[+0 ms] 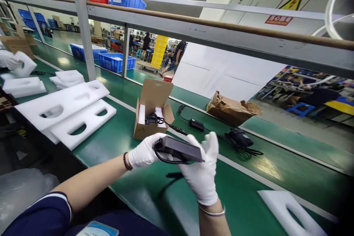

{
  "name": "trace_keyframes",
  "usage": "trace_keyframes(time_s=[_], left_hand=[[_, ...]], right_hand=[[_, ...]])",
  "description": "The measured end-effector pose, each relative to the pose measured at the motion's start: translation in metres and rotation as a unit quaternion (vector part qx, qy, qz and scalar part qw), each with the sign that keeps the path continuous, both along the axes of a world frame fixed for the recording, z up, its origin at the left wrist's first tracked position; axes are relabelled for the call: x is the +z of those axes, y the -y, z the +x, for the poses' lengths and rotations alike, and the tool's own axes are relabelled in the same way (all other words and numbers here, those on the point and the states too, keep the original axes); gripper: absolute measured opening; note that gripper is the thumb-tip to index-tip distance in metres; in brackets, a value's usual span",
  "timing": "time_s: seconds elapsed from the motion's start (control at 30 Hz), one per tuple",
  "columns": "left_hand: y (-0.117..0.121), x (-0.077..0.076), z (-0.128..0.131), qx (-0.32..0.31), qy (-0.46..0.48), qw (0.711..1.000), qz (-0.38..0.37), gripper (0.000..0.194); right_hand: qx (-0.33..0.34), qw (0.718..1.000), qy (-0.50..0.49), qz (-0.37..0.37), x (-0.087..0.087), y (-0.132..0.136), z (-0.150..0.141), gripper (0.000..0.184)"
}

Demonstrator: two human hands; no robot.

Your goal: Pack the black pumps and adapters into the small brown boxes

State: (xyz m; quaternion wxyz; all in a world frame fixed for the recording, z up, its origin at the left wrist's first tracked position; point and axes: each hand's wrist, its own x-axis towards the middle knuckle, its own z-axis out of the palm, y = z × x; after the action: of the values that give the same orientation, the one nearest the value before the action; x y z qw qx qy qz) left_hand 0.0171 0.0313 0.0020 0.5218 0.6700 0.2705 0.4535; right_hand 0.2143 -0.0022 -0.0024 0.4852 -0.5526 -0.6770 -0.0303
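In front of me, above the green work surface (235, 191), I hold a black ribbed device that looks like a foot pedal (182, 149). My left hand (143, 152), in a white glove, grips its left end, where a black cable loops below. At the other end my right hand (201, 177), also gloved, holds the edge with some fingers raised. Just beyond stands an open cardboard box (149, 131) with white foam pieces (141, 114) and a coiled black cable (155, 118) inside. From the box a cable runs out behind my hands.
White foam sheets with oval holes (63, 103) lie at left; another foam piece (290, 212) is at lower right. A power adapter (197, 124), a black cabled item (240, 138) and a torn brown carton (229, 112) are beyond. Another person's gloved hand (7, 59) shows far left.
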Motion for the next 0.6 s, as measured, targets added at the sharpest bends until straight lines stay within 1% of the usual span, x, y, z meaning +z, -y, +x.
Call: trace_keyframes(time_s=[0.03,0.07,0.1,0.13,0.17,0.2,0.23,0.27,0.3,0.33,0.37,0.4,0.43,0.5,0.57,0.6], left_hand=[[-0.012,0.012,-0.01,-0.044,-0.045,0.996,0.065,0.056],[-0.027,0.024,-0.02,-0.077,-0.106,0.982,0.137,0.065],[-0.046,0.033,-0.029,-0.09,-0.188,0.956,0.204,0.082],[-0.066,0.041,-0.035,-0.074,-0.289,0.92,0.254,0.104],[-0.086,0.046,-0.04,-0.032,-0.392,0.877,0.275,0.121],[-0.105,0.047,-0.042,-0.003,-0.489,0.827,0.279,0.129],[-0.12,0.046,-0.04,0.012,-0.571,0.777,0.265,0.131],[-0.132,0.042,-0.037,0.015,-0.633,0.735,0.242,0.129],[-0.138,0.037,-0.031,0.008,-0.674,0.705,0.22,0.126],[-0.14,0.031,-0.024,0.001,-0.698,0.687,0.2,0.123],[-0.137,0.025,-0.018,0.0,-0.709,0.68,0.187,0.121],[-0.131,0.02,-0.012,0.004,-0.711,0.68,0.182,0.12],[-0.123,0.015,-0.007,0.01,-0.708,0.682,0.184,0.117],[-0.104,0.009,-0.003,0.019,-0.702,0.685,0.193,0.108],[-0.087,0.006,-0.005,0.037,-0.689,0.693,0.207,0.099],[-0.08,0.005,-0.007,0.048,-0.683,0.697,0.214,0.095]], right_hand=[[0.029,0.999,0.015,0.04,0.001,-0.006,-0.001,0.048],[0.062,0.996,0.016,0.067,0.004,-0.012,-0.001,0.038],[0.089,0.992,0.003,0.084,0.008,-0.018,-0.001,0.034],[0.104,0.99,-0.019,0.092,0.015,-0.026,-0.001,0.036],[0.103,0.99,-0.044,0.088,0.024,-0.034,-0.001,0.039],[0.086,0.991,-0.066,0.073,0.036,-0.044,-0.001,0.043],[0.062,0.994,-0.072,0.048,0.049,-0.055,-0.002,0.045],[0.039,0.998,-0.056,0.013,0.064,-0.067,-0.005,0.047],[0.02,0.999,-0.015,-0.029,0.079,-0.079,-0.01,0.048],[0.006,0.996,0.047,-0.072,0.093,-0.093,-0.017,0.047],[-0.005,0.986,0.122,-0.114,0.103,-0.106,-0.027,0.046],[-0.01,0.968,0.203,-0.146,0.111,-0.12,-0.039,0.044],[-0.005,0.942,0.289,-0.17,0.114,-0.133,-0.051,0.042],[0.029,0.879,0.432,-0.201,0.112,-0.156,-0.076,0.039],[0.066,0.824,0.514,-0.229,0.104,-0.174,-0.093,0.039],[0.075,0.806,0.535,-0.243,0.1,-0.181,-0.098,0.04]])
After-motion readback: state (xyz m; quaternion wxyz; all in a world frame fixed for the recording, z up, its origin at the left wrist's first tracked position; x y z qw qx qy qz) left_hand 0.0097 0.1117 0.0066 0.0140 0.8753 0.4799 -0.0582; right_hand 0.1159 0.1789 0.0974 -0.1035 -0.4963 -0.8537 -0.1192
